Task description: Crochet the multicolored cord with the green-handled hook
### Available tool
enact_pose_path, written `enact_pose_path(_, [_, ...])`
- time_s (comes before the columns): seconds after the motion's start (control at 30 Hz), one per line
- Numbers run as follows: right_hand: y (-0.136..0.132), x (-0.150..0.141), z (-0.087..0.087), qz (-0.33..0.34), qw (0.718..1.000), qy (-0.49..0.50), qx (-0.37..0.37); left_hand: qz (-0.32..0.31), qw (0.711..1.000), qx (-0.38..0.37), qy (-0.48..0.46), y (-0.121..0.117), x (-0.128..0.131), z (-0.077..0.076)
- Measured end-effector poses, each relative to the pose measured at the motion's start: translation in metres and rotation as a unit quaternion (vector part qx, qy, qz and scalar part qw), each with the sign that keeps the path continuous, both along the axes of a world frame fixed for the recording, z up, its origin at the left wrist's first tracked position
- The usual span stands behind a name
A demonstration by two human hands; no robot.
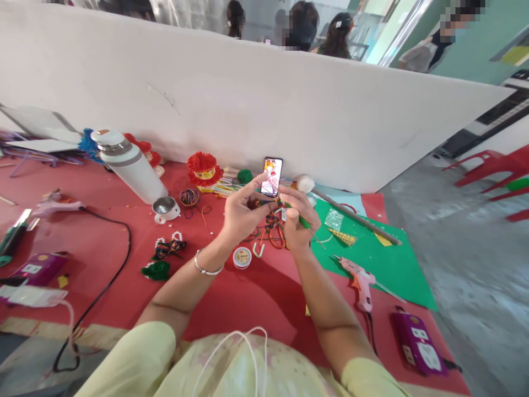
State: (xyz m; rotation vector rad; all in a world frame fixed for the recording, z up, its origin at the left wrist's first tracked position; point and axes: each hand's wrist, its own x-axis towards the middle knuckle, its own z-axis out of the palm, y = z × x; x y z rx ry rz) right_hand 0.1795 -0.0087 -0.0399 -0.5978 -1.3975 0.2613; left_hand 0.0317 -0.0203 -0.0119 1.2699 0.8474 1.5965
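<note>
Yarn [271, 221]: dark, multi-coloured, with red, orange and green showing; gathered into a small bunch, upper part pinched in the fingers of the left hand [243, 214], loose loops hanging below. Stitch detail too small to tell.

Hook [305, 223]: slim, green handle, thin metallic shaft; held in the right hand [301, 212], lying aslant, shaft pointing outward to lower right. Handle partly covered by fingers; whether its hidden end touches the yarn cannot be determined.
</note>
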Motion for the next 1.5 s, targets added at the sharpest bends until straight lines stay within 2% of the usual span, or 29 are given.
enact_pose_path(0.1, [-0.001,-0.002,0.001,0.011,1.0,0.026,-0.011,-0.01,1.0,-0.013,-0.013,0.001,0.0,-0.001])
enact_pose_path(0.23, [0.003,0.002,0.004,0.069,0.997,0.023,-0.015,-0.095,0.991,-0.076,-0.06,0.005,-0.004,-0.002])
enact_pose_path(0.3, [0.005,0.006,0.005,0.083,0.996,-0.018,-0.012,-0.072,0.994,-0.066,-0.045,0.006,-0.004,-0.004])
enact_pose_path(0.37, [0.004,0.009,0.004,0.035,0.997,-0.07,0.0,-0.01,0.999,-0.036,-0.018,0.005,-0.001,-0.005])
enact_pose_path(0.43, [0.002,0.01,0.0,-0.038,0.993,-0.104,0.032,0.001,0.999,-0.03,-0.027,0.003,0.001,-0.004])
enact_pose_path(0.47, [0.001,0.009,-0.002,-0.058,0.991,-0.106,0.053,-0.03,0.997,-0.045,-0.049,0.003,0.002,-0.004])
enact_pose_path(0.53, [0.0,0.007,-0.005,-0.044,0.993,-0.077,0.072,-0.139,0.981,-0.097,-0.099,0.003,0.0,-0.001])
enact_pose_path(0.6, [0.003,0.007,-0.005,0.017,0.999,-0.019,0.032,-0.231,0.954,-0.146,-0.121,0.004,-0.005,0.003])
enact_pose_path(0.67, [0.008,0.011,-0.003,0.091,0.994,0.025,-0.047,-0.263,0.943,-0.167,-0.113,0.005,-0.013,0.007])
enact_pose_path(0.73, [0.014,0.019,0.001,0.164,0.979,0.031,-0.121,-0.249,0.95,-0.167,-0.088,0.006,-0.021,0.01])
enact_pose_path(0.83, [0.018,0.036,0.007,0.247,0.951,0.003,-0.187,-0.217,0.964,-0.149,-0.036,0.007,-0.029,0.012])
enact_pose_path(0.93, [0.017,0.05,0.012,0.294,0.929,-0.03,-0.222,-0.2,0.972,-0.125,0.019,0.01,-0.032,0.011])
enact_pose_path(1.07, [0.015,0.056,0.019,0.325,0.908,-0.056,-0.257,-0.158,0.979,-0.094,0.086,0.013,-0.033,0.008])
enact_pose_path(1.2, [0.014,0.056,0.023,0.326,0.906,-0.073,-0.26,-0.122,0.981,-0.075,0.133,0.012,-0.03,0.009])
enact_pose_path(1.33, [0.012,0.056,0.026,0.301,0.917,-0.096,-0.244,-0.072,0.984,-0.039,0.157,0.012,-0.029,0.008])
enact_pose_path(1.43, [0.01,0.054,0.028,0.246,0.935,-0.144,-0.212,-0.019,0.984,-0.007,0.175,0.013,-0.029,0.005])
enact_pose_path(1.5, [0.009,0.05,0.029,0.189,0.95,-0.197,-0.151,0.024,0.983,0.011,0.181,0.013,-0.028,0.003])
